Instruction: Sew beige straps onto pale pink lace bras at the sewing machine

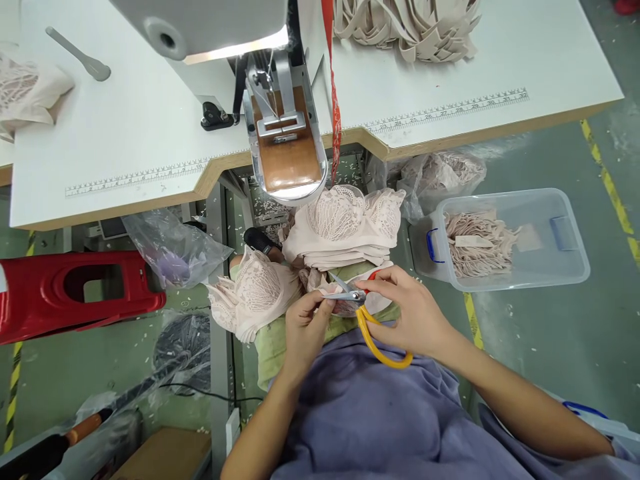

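My right hand (405, 310) grips a pair of scissors (370, 327) with yellow and red handles, its blades spread and pointing left. Pinched between the thumb and fingers of my left hand (307, 323) is the edge of a pale pink bra (377, 303), right beside the blades. Much of that bra is hidden behind my hands and the scissors. A stack of lace bras (345, 227) lies on my lap just beyond my hands. More lace bras (257, 290) rest to the left, over a green cloth (273, 347).
Ahead, a sewing machine (285, 147) juts past the white table (150, 143). Beige straps (410, 27) lie on its right side, near a hanging red ribbon (334, 100). A clear plastic bin (545, 260) with fabric pieces stands right; a red stool (65, 293) lies left.
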### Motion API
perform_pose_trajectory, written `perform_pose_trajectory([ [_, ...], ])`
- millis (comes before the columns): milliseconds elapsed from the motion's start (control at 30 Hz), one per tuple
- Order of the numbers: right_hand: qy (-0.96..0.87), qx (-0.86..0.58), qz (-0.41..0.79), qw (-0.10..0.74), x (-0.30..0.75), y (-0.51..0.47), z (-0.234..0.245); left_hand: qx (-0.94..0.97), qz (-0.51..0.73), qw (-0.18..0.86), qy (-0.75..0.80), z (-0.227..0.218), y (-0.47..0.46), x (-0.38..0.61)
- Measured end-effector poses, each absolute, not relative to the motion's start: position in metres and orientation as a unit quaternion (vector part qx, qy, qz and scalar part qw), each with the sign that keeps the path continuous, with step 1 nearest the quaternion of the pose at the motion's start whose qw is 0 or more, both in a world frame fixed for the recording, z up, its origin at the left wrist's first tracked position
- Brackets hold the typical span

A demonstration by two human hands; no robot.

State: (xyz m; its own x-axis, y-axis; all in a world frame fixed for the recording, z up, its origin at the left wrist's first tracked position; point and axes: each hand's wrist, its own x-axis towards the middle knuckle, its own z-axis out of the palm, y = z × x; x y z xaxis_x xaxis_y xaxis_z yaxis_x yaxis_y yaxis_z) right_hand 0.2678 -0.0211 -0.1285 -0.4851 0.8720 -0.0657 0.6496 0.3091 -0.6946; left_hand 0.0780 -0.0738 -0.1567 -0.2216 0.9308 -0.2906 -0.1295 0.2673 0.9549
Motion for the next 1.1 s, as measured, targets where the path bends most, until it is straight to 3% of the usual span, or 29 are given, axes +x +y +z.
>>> perform_pose_trajectory([
  [400,-0.793,-0.486,0.324,0.173,0.261,-0.019,-0.127,0.404,0.511,0.474,0.593,-0.164,-0.081,0.08],
  [1100,-0.785,-0.477,0.355,0.173,0.262,-0.023,-0.13,0.378,0.5,0.511,0.588,-0.164,-0.09,0.075],
])
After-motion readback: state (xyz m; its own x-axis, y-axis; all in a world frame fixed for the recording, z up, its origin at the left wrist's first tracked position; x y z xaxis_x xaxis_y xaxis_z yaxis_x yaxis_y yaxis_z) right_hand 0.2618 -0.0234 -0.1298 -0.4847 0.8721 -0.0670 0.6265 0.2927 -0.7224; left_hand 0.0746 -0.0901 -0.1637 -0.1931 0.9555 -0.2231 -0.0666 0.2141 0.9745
